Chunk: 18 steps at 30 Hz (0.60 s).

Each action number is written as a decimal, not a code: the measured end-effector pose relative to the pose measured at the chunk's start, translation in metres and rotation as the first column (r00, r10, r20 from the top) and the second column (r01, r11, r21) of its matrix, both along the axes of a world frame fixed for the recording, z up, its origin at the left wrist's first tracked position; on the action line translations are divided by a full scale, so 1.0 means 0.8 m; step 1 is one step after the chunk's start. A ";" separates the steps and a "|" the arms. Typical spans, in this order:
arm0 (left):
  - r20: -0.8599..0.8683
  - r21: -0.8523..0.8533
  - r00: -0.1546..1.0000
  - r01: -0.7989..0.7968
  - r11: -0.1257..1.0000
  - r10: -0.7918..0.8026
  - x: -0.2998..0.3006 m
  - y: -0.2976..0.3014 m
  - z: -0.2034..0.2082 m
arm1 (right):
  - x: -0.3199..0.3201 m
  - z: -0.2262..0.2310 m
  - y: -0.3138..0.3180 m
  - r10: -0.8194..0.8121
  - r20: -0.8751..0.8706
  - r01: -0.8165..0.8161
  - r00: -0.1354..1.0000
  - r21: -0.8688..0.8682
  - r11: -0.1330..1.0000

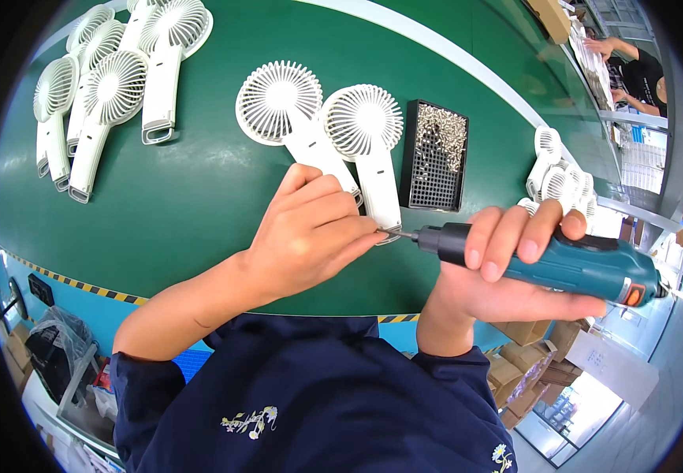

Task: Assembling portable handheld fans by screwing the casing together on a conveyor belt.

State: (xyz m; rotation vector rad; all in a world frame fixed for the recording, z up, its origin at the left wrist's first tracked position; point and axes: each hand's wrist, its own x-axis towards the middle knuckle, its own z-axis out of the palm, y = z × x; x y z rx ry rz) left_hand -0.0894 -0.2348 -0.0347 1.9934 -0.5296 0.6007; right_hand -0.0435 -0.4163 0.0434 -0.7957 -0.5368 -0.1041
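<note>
My right hand (507,272) is wrapped round a teal and black electric screwdriver (574,266), held nearly level with its bit pointing left. At the bit's tip, the thumb and fingers of my left hand (302,232) are pinched together; anything between them is too small or hidden to name. Just beyond my hands, two white handheld fans lie on the green table: a left fan (282,102) and a right fan (366,126). The right one's handle end is beside my left fingertips and the bit. A black tray (436,185) with a grid of holes, partly filled with small metal screws, lies right of the fans.
Several white fans (113,87) are heaped at the far left of the green table (199,189). More fans (562,177) sit at the right. Yellow-black tape (113,295) lines the near edge. Cardboard boxes (522,363) stand lower right; another person (642,79) works far right.
</note>
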 end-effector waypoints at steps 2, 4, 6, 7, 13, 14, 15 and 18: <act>-0.057 -0.054 0.998 0.026 0.998 -0.029 -0.001 0.001 0.000 | -0.001 -0.001 0.007 0.000 -0.056 -0.001 0.998 -0.020 1.000; -0.064 -0.075 0.997 0.043 0.996 -0.047 -0.002 0.001 -0.001 | 0.000 -0.004 0.007 0.004 -0.059 -0.006 0.998 -0.034 0.999; -0.072 -0.095 0.995 0.057 0.994 -0.064 -0.003 0.004 0.000 | -0.001 -0.005 0.010 0.006 -0.070 -0.007 0.998 -0.016 1.000; -0.069 -0.082 0.996 0.048 0.996 -0.054 -0.002 0.007 0.003 | -0.002 -0.003 0.010 -0.009 -0.058 0.009 0.998 -0.004 1.000; -0.031 -0.064 0.999 0.038 0.997 -0.041 -0.002 0.012 0.003 | -0.001 -0.001 -0.003 0.068 -0.035 -0.066 0.997 0.054 0.996; -0.029 -0.064 0.999 0.040 0.997 -0.042 -0.002 0.012 0.003 | -0.001 -0.001 -0.005 0.044 -0.044 -0.040 0.998 0.080 0.996; -0.026 -0.065 0.999 0.039 0.997 -0.041 -0.002 0.012 0.003 | -0.002 0.000 -0.005 0.019 -0.054 -0.014 0.998 0.106 0.994; -0.006 -0.064 0.998 0.057 0.996 -0.057 -0.001 0.011 0.006 | -0.004 0.004 -0.005 -0.025 -0.094 0.034 0.995 0.091 0.995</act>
